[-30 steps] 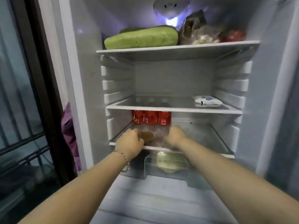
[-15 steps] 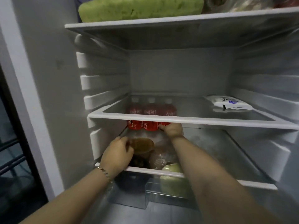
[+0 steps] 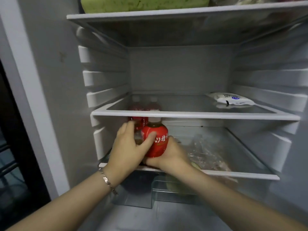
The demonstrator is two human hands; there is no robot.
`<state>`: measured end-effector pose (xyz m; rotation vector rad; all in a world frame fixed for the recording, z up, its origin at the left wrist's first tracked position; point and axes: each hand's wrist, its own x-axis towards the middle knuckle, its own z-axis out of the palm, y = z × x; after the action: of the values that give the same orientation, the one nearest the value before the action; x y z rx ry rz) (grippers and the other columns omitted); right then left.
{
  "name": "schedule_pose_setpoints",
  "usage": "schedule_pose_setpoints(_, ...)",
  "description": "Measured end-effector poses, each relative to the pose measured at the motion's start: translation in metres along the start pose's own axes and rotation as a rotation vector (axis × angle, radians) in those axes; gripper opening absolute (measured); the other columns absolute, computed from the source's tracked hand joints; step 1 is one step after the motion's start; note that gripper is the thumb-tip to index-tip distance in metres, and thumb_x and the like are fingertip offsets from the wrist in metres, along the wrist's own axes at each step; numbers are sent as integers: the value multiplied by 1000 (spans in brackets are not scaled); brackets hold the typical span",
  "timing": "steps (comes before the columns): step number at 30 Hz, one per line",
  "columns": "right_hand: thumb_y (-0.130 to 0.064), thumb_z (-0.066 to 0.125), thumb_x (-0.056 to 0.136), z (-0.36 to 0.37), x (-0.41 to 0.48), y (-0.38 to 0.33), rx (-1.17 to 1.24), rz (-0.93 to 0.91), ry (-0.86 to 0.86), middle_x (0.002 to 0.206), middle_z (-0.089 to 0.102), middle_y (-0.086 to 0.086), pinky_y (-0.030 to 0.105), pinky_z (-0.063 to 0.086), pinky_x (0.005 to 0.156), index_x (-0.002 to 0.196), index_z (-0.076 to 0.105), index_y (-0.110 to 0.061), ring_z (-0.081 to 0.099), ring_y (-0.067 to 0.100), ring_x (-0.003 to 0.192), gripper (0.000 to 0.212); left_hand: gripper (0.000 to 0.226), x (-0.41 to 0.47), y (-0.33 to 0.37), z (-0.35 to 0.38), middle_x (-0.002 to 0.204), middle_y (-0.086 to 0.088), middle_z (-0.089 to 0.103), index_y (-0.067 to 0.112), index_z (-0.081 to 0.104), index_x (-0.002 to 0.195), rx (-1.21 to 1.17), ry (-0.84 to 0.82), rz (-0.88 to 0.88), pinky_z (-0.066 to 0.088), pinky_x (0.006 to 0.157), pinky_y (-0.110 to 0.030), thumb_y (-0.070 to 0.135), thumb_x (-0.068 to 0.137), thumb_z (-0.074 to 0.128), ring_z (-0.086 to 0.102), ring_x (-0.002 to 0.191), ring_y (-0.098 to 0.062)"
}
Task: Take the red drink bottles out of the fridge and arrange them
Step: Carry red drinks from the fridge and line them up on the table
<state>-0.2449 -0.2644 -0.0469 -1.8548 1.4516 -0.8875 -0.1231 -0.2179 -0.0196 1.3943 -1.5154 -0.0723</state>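
Note:
A red drink bottle with a white cap and red label is held upright above the front of the lower fridge shelf. My right hand grips it from below and behind. My left hand wraps its left side, thumb across the label. Two more red bottles stand at the back left of the same shelf, their tops showing through the glass shelf above.
A clear plastic bag of food lies on the lower shelf to the right of my hands. A white pouch rests on the middle shelf. A green block fills the top shelf. Clear drawers sit below.
My right hand reached the rightmost bottle at the back and pulled it forward. My left hand left the brown item on the shelf and closed on the bottle too. The camera moved closer.

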Motion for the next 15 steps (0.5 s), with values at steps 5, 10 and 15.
schedule_pose_setpoints(5, -50, 76, 36, 15, -29, -13, 23, -188, -103, 105, 64, -9, 34, 55, 82, 114, 50, -30, 63, 10, 95, 84, 34, 0, 18, -14, 95, 6, 62, 25, 62, 98, -26, 85, 29, 49, 87, -40, 48, 73, 64, 58, 97, -16)
schedule_pose_setpoints(10, -3, 74, 68, -14, 14, -9, -16, -217, -591, 123, 59, 1, 30, 49, 94, 128, 43, -25, 59, 12, 110, 70, 17, 4, 12, -27, 93, 4, 59, 28, 59, 91, 111, 116, 30, 47, 82, -38, 39, 77, 59, 54, 95, -19)
schedule_pose_setpoints(15, -27, 67, 83, 19, 93, -13, -81, 57, -143, 132, 52, 13, 35, 45, 97, 133, 42, -9, 53, 26, 116, 59, 21, 2, 4, -32, 88, 6, 56, 26, 56, 85, 134, 178, -8, 49, 76, -40, 44, 75, 54, 55, 91, -20)
